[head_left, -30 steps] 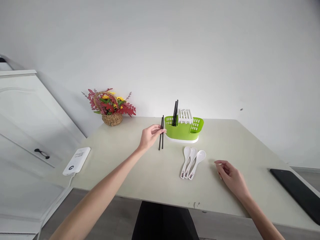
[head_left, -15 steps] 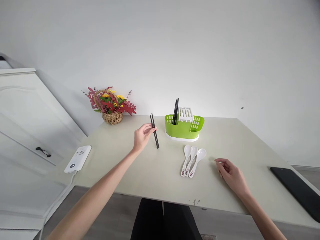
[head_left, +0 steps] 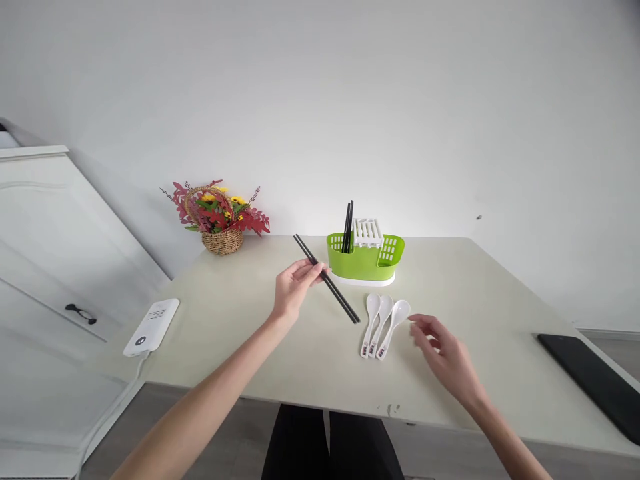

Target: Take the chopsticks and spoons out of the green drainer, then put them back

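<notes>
Pale cream laminate makes up the table [head_left: 310,347] I am looking down on, pushed against a plain white wall, with a white panelled cabinet [head_left: 50,233] far to the left of the green cutlery holder [head_left: 364,261], which I take as my landmark. That holder stands near the table's back edge on a white base, with a white slotted insert in it and a pair of black chopsticks upright in its left compartment. Well to its right, at the table's edge, lies a flat black slab [head_left: 590,383]. Left of the holder, against the wall, sits a wicker basket of red and yellow flowers [head_left: 219,220]. Farther left and nearer me rests a white device [head_left: 151,327] with small dark print I cannot read, a cable trailing from it. Just in front of the holder lie three white spoons [head_left: 383,323] side by side, with small marks on their handles too tiny to read. My left hand [head_left: 293,290] pinches a pair of black chopsticks [head_left: 326,279], held slanting just left of the holder, tips toward the spoons. My right hand [head_left: 443,353] hovers with its fingers loosely spread, empty, just right of the spoons.
</notes>
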{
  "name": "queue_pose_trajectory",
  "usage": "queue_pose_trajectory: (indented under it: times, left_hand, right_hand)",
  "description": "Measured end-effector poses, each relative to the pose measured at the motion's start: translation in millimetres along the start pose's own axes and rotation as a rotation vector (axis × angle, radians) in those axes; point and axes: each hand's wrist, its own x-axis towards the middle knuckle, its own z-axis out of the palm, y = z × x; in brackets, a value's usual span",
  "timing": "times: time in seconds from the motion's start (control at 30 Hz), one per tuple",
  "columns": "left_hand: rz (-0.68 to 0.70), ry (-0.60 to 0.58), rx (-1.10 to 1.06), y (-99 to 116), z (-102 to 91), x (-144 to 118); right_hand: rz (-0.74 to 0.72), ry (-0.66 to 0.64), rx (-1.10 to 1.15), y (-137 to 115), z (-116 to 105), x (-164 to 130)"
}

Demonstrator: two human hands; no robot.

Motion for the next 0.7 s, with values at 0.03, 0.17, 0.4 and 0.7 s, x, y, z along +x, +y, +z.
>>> queue_pose_trajectory:
  times: [0.03, 0.17, 0.4, 0.7]
  left_hand:
    - [-0.036, -0.009, -0.051, 2, 7.9, -7]
    - [-0.15, -0.022, -0.182, 2, 29.7, -30]
    - [-0.226, -0.029, -0.218, -2, 32.1, -42]
    - [-0.29, -0.107, -0.169, 5, 19.7, -37]
  right_hand:
    - [-0.028, -0.056, 0.028, -16, 6, -3]
    - [-0.076, -0.249, 0.141, -68, 29, -11]
    - [0.033, -0.342, 0.269, -80, 44, -16]
    - [0.079, -0.411, 0.325, -82, 37, -19]
